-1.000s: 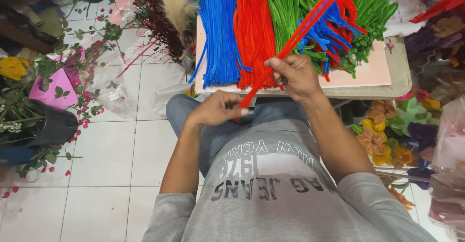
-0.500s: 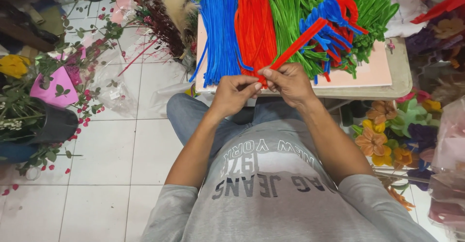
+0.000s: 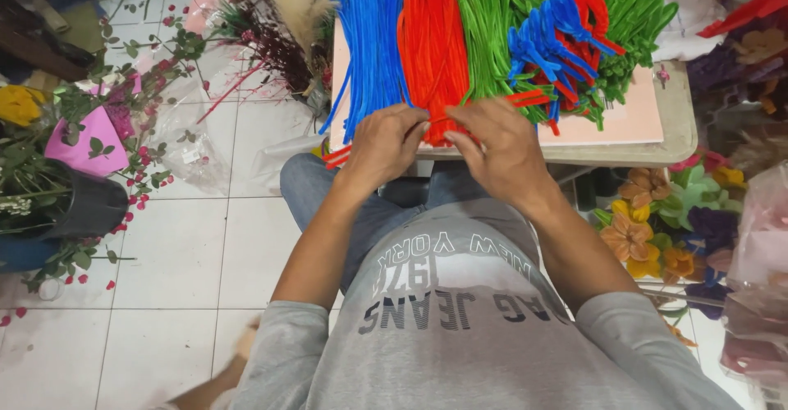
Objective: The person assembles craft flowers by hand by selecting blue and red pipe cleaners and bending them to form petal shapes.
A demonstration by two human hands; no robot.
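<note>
Nearest, the left hand (image 3: pixel 386 143) and right hand (image 3: pixel 501 147) are meeting at the edge of the small pale table (image 3: pixel 677 123), both pinching a bundle of fuzzy red pipe-cleaner stems (image 3: pixel 525 98). The stems are running between the fingertips, one end sticking out below the left hand, the other slanting right. Half a second ago that bundle was angling more steeply upward. Beyond are lying rows of blue chenille stems (image 3: pixel 373 41), orange-red stems (image 3: pixel 431 36) and green stems (image 3: pixel 492 24).

A small table (image 3: pixel 677 123) carries a pink board (image 3: pixel 632 119) under pipe-cleaner bundles (image 3: pixel 427 41).
</note>
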